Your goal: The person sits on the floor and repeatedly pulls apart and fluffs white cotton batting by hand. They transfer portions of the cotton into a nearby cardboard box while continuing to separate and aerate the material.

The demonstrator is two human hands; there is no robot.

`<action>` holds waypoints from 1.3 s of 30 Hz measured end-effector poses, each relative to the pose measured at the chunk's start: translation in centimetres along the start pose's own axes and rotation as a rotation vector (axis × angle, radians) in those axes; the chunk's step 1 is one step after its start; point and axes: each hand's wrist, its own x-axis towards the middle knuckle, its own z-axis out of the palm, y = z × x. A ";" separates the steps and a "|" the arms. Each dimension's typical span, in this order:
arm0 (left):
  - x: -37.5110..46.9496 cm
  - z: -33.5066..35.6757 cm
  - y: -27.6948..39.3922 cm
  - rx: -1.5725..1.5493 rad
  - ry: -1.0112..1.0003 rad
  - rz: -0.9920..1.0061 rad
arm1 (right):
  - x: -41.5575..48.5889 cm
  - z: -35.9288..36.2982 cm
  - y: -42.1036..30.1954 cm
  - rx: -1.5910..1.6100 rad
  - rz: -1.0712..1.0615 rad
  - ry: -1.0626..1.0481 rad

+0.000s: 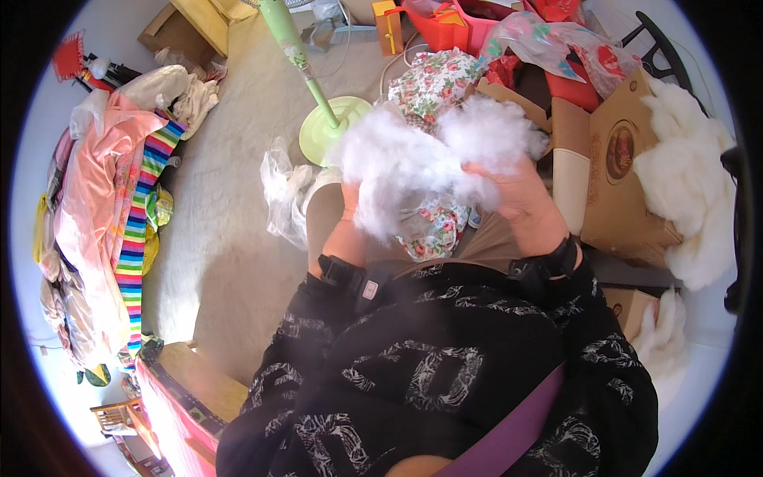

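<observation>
A loose mass of white fibre stuffing (pixel 399 167) is stretched between my two hands above my lap. My left hand (pixel 351 200) grips its left side, with the fingers mostly buried in the fluff. On the other side, my right hand (pixel 515 188) holds a clump of it, thumb pressed over the fibres. Below the stuffing, white cloth with a red rose print (pixel 434 229) shows between my legs, with some white fibre on it. More rose-print cloth (pixel 444 74) bulges up beyond the stuffing; whether the two are one piece is hidden.
A green stand with a round base (pixel 313 128) is ahead on the floor. Clear plastic bags (pixel 283 194) lie by my left knee. At right, a cardboard box (pixel 614 185) bears white batting (pixel 685 173). Bedding with a striped edge (pixel 134 262) is piled at left.
</observation>
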 end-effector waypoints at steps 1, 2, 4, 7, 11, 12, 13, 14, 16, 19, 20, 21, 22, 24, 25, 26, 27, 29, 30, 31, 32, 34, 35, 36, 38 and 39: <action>0.1 -0.4 -0.1 0.076 0.011 0.025 | -0.1 -0.3 -0.7 -0.024 0.020 0.029; 0.2 -1.0 -0.2 0.062 0.041 0.021 | -0.5 -0.3 -1.3 -0.009 -0.042 0.054; 0.3 -2.0 -0.3 0.010 0.137 0.021 | -1.1 -0.3 -3.1 -0.048 -0.129 0.018; 0.2 -2.6 -0.1 -0.589 0.265 -0.079 | -1.2 0.6 -6.0 0.042 -0.196 0.116; -0.4 -0.6 1.1 -0.359 0.270 -0.069 | 1.8 2.4 -4.7 -0.930 -0.752 -0.212; -0.7 0.3 1.3 -0.237 0.303 -0.079 | 2.3 2.7 -3.3 -1.096 -0.762 -0.251; -1.0 1.1 1.5 -0.207 0.274 -0.060 | 2.7 3.3 -0.8 -0.992 -0.411 -0.219; -1.4 1.9 1.5 -0.175 0.265 -0.041 | 2.5 3.3 0.9 -1.024 -0.360 -0.183; -1.8 2.1 1.6 -0.312 0.208 -0.034 | 2.7 2.2 3.3 -1.085 -0.189 -0.184; -1.5 1.3 0.9 0.082 0.302 -0.092 | 2.6 0.7 5.6 -0.888 -0.181 -0.231; -1.2 1.0 0.4 0.269 0.218 0.077 | 2.3 0.3 5.7 -0.700 -0.240 -0.193; -0.7 0.8 -0.1 0.420 0.169 0.204 | 2.2 0.1 5.4 -0.485 -0.277 -0.166; -0.6 0.6 -0.5 0.424 0.124 0.219 | 1.8 -0.1 4.7 -0.125 -0.093 -0.181; -0.3 0.2 -0.8 0.027 0.178 0.100 | 1.2 -0.1 2.6 0.116 -0.015 -0.165; -0.2 0.1 -0.7 -0.253 0.171 -0.019 | 1.1 0.1 1.3 0.224 -0.001 -0.183; -0.3 0.0 -0.4 -0.352 0.224 -0.071 | 1.0 0.3 -0.1 0.264 -0.145 -0.241; -0.6 -0.2 0.1 -0.460 0.245 -0.131 | 0.9 0.3 -2.0 0.198 -0.198 -0.243; -1.0 0.2 1.1 -0.521 0.273 -0.224 | 1.2 0.9 -4.4 -0.010 -0.265 -0.237; -1.4 0.6 1.5 -0.475 0.283 -0.262 | 1.7 1.3 -5.0 -0.736 -0.660 -0.264; -1.6 1.2 1.7 -0.449 0.274 -0.256 | 2.0 2.0 -4.5 -0.916 -0.595 -0.314; -1.8 2.1 1.8 -0.202 0.233 -0.164 | 2.4 2.2 -4.3 -0.997 -0.434 -0.406; -2.0 3.7 1.6 0.060 0.145 -0.008 | 2.0 4.0 0.1 -1.074 -0.211 -0.254; -2.0 4.3 1.6 -0.073 0.136 -0.034 | 2.0 3.9 1.6 -1.173 -0.337 -0.306; -2.0 4.5 1.8 -0.401 0.152 -0.167 | 2.2 3.4 2.6 -1.035 -0.265 -0.175; -2.0 4.5 2.2 -0.197 0.114 -0.160 | 2.5 2.5 4.4 -1.026 -0.330 -0.148; -2.1 4.1 2.7 0.331 0.053 -0.015 | 2.7 1.9 4.7 -1.124 -0.496 -0.184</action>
